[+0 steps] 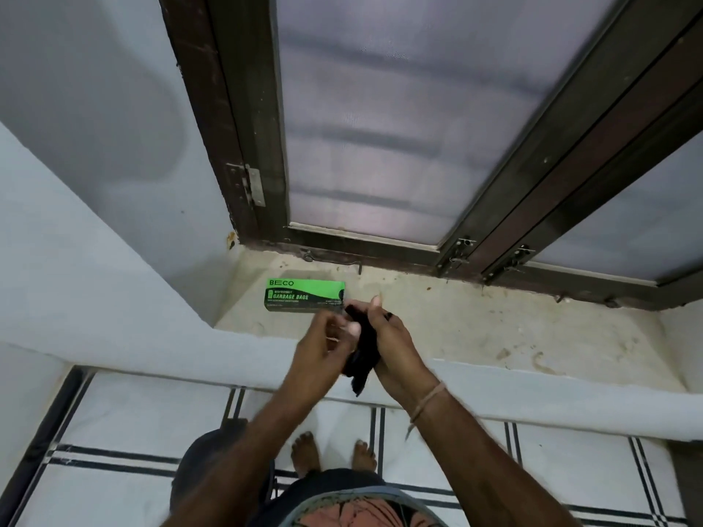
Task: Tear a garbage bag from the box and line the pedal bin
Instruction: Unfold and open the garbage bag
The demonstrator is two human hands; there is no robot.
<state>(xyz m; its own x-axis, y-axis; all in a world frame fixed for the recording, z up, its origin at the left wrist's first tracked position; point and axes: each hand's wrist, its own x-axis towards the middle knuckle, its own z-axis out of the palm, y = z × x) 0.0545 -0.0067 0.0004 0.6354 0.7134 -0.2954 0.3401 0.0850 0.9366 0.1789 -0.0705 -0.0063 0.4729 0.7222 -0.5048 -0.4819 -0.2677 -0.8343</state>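
Note:
A green and black garbage bag box (pixel 304 295) lies on the stone window sill (pixel 475 329), near its left end. Just in front of the box, my right hand (pixel 395 349) grips a bunched black garbage bag (pixel 363 355) that hangs down between both hands. My left hand (pixel 323 351) is at the bag's left side with curled, blurred fingers touching it near the top. No pedal bin is in view.
Behind the sill stands a dark-framed window with frosted panes (pixel 380 127) and latches (pixel 462 249). A white wall (pixel 76 184) closes the left side. Below is a white tiled floor with black lines (pixel 114 431), where my bare feet stand.

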